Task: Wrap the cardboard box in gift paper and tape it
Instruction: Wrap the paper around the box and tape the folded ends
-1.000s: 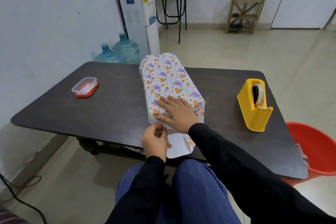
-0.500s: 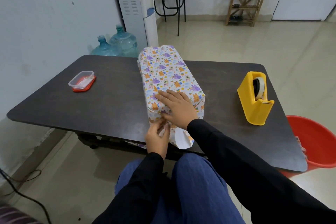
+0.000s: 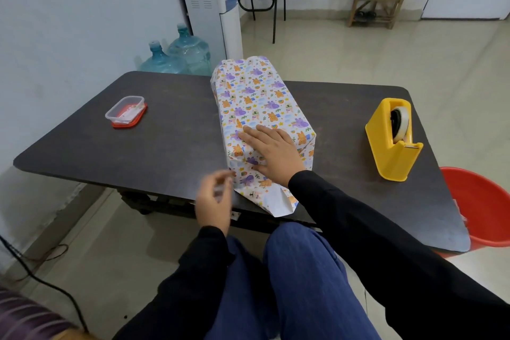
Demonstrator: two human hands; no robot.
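Observation:
The box (image 3: 256, 96), covered in white gift paper with purple and orange animals, lies lengthwise on the dark table (image 3: 165, 146). My right hand (image 3: 271, 152) lies flat on the top of its near end and presses the folded paper down with straight fingers. A loose paper flap (image 3: 278, 201) with a white inside sticks out from the near end over the table edge. My left hand (image 3: 215, 201) hovers just left of that end, apart from the paper. It is blurred with curled fingers, and I cannot tell whether it holds anything.
A yellow tape dispenser (image 3: 392, 141) stands on the table to the right of the box. A small clear container with a red lid (image 3: 126, 112) sits at the left. A red bucket (image 3: 480, 207) is on the floor at the right, and water bottles (image 3: 187, 52) stand behind the table.
My left hand has let go of the near-end flap and moved left, away from the box. The flap now lies folded down. My right hand has stayed pressing on the top.

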